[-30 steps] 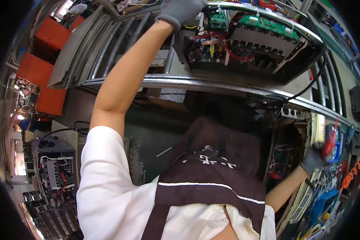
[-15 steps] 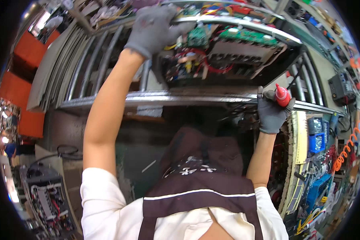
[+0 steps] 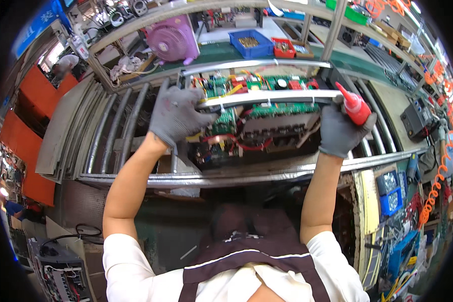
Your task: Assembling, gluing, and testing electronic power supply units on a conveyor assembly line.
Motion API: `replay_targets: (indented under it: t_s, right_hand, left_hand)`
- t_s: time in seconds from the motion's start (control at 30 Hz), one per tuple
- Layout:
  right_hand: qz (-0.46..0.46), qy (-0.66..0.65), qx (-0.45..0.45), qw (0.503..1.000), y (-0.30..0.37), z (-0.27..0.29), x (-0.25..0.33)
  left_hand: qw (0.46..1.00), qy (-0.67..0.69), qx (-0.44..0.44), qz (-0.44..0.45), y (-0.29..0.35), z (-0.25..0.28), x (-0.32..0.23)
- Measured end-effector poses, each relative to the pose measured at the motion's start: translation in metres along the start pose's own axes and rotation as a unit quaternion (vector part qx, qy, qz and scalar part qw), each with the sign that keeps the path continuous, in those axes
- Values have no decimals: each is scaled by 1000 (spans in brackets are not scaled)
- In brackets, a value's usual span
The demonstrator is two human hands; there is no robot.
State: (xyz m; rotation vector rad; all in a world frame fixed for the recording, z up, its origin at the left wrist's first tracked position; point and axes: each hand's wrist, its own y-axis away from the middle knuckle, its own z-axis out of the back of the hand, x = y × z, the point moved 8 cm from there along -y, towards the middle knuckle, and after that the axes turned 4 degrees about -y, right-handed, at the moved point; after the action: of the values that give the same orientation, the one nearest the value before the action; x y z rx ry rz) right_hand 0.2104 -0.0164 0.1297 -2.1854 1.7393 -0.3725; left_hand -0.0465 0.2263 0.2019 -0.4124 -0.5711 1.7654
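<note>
A chassis with green circuit boards, red wiring and dark components lies on the roller conveyor in front of me. A pale metal bar runs across it from left to right. My left hand, in a grey glove, grips the left end of this bar, with the thumb on its near side. My right hand, also gloved, is closed around a red squeeze bottle with a pointed nozzle tilted up and leftward. That hand is beside the bar's right end; its fingertips are partly hidden.
Conveyor rollers lie to the left, beside stacked grey panels. Behind the chassis are a purple fan, a blue bin and a red bin under a shelf frame. An orange coiled hose hangs at right.
The view has tilted up, showing the fan and bins. My right hand has moved from the conveyor's near rail to the bar's right end with the bottle. My left hand stays at the chassis's left side.
</note>
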Motion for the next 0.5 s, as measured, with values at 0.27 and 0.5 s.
replay_targets:
  t_s: [0.27, 0.5]
  right_hand:
    - [-16, 118, 50, 992, -60, -22, -36]
    - [-95, 118, -32, 988, -167, 7, -87]
  left_hand:
    - [982, 20, 155, 111, -46, -25, 46]
    - [972, 116, 182, 92, -119, -77, 123]
